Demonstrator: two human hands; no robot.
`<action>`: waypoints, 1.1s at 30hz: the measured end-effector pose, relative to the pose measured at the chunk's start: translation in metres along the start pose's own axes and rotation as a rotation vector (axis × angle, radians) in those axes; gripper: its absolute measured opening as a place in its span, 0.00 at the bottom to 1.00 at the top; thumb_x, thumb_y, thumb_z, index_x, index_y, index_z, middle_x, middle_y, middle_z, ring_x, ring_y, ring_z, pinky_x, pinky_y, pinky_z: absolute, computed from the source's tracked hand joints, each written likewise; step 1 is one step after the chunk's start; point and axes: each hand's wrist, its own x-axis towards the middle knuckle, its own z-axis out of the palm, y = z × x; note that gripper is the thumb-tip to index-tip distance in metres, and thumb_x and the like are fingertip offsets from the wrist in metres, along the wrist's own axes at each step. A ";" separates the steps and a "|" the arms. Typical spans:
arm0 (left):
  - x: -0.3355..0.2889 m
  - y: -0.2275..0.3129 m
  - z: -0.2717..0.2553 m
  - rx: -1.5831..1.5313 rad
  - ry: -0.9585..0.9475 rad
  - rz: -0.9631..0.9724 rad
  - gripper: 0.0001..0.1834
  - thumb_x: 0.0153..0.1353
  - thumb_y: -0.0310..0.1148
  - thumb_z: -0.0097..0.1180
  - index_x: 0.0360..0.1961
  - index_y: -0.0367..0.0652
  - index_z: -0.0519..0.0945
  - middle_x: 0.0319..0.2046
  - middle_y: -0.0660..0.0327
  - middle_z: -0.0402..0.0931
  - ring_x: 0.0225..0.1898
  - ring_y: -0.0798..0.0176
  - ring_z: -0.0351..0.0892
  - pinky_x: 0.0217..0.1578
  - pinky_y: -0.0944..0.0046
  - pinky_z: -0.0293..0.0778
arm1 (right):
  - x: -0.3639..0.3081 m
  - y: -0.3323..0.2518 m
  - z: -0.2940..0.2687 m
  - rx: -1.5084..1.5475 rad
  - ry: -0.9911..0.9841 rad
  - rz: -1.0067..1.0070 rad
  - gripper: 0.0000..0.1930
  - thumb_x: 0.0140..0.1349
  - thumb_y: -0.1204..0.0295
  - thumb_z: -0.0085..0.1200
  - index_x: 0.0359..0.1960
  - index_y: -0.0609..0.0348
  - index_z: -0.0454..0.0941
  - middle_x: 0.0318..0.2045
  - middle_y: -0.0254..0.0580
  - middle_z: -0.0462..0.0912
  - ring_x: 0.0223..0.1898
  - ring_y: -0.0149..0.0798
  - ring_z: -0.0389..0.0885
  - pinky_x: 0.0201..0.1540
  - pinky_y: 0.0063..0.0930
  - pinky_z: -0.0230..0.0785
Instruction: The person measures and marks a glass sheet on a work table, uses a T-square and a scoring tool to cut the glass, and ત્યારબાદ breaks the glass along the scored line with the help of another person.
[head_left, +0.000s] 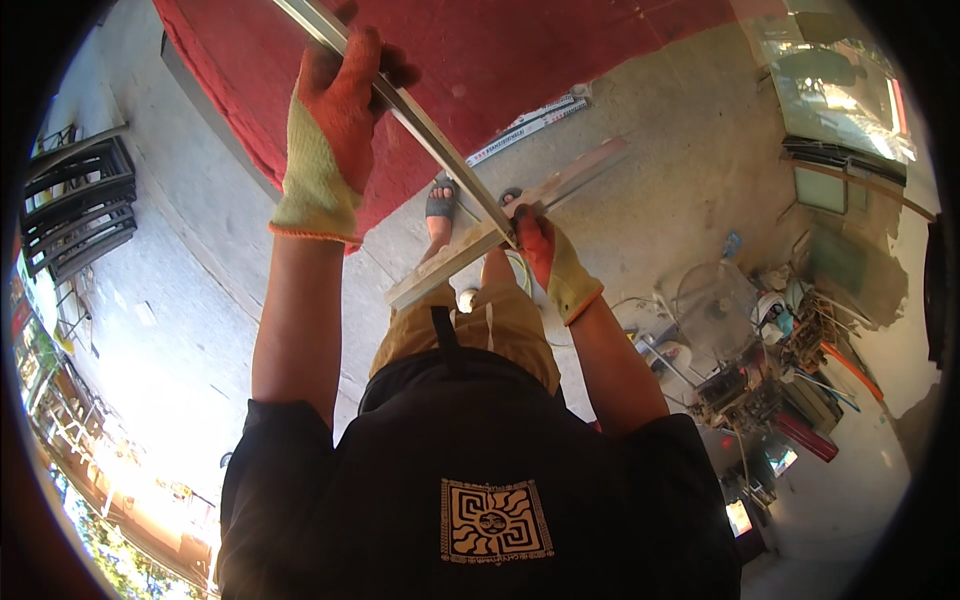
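Observation:
Both my hands wear red-coated work gloves with pale yellow cuffs. A long, straight silvery metal bar [437, 146] runs slantwise from the top of the view down to the middle. My left hand [343, 100] is closed around its upper part. At the bar's lower end, my right hand [546, 252] has its fingers curled in, gripping there. That end meets a long pale beam [447, 266], apparently wood, which crosses under it in front of my thighs. The fingertips of my right hand are partly hidden, so whether they also press on the beam is unclear.
A red cloth [430, 60] covers the floor ahead, with long white printed strips [530, 130] by its edge. A fan [715, 305] stands among cluttered tools at right. Glass panes [835, 90] lean at upper right. Black frames [85, 205] are stacked at left.

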 end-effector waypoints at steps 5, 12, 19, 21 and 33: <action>0.014 -0.003 0.013 -0.082 -0.026 -0.018 0.30 0.75 0.42 0.56 0.70 0.36 0.67 0.42 0.55 0.82 0.47 0.58 0.86 0.49 0.62 0.82 | 0.005 0.000 -0.006 0.060 0.238 0.085 0.28 0.76 0.48 0.50 0.58 0.63 0.75 0.45 0.37 0.82 0.47 0.30 0.81 0.54 0.31 0.78; 0.110 -0.024 0.094 -0.342 -0.364 -0.101 0.15 0.76 0.38 0.55 0.53 0.37 0.76 0.44 0.56 0.82 0.45 0.59 0.82 0.48 0.62 0.81 | 0.035 -0.047 -0.076 0.314 0.540 -0.113 0.29 0.75 0.53 0.53 0.73 0.48 0.68 0.63 0.34 0.76 0.57 0.36 0.78 0.57 0.33 0.77; 0.098 -0.039 0.059 -0.365 -0.098 -0.205 0.15 0.75 0.36 0.56 0.56 0.39 0.74 0.44 0.55 0.82 0.44 0.56 0.83 0.43 0.59 0.81 | 0.028 -0.052 -0.055 0.274 0.559 -0.031 0.35 0.72 0.43 0.53 0.71 0.54 0.69 0.63 0.40 0.75 0.58 0.40 0.78 0.58 0.37 0.78; 0.079 -0.045 0.028 -0.370 0.069 -0.188 0.13 0.74 0.34 0.57 0.55 0.43 0.75 0.37 0.59 0.81 0.39 0.59 0.83 0.40 0.60 0.81 | 0.016 -0.036 -0.020 0.130 0.519 0.072 0.40 0.70 0.36 0.51 0.71 0.53 0.68 0.62 0.38 0.76 0.59 0.39 0.78 0.56 0.37 0.80; 0.121 -0.067 0.021 -0.454 -0.448 -0.176 0.13 0.76 0.41 0.55 0.51 0.43 0.77 0.38 0.61 0.83 0.41 0.63 0.84 0.40 0.62 0.82 | 0.012 -0.066 -0.017 -0.020 0.424 0.133 0.34 0.72 0.35 0.48 0.48 0.58 0.81 0.33 0.37 0.83 0.28 0.31 0.80 0.32 0.25 0.78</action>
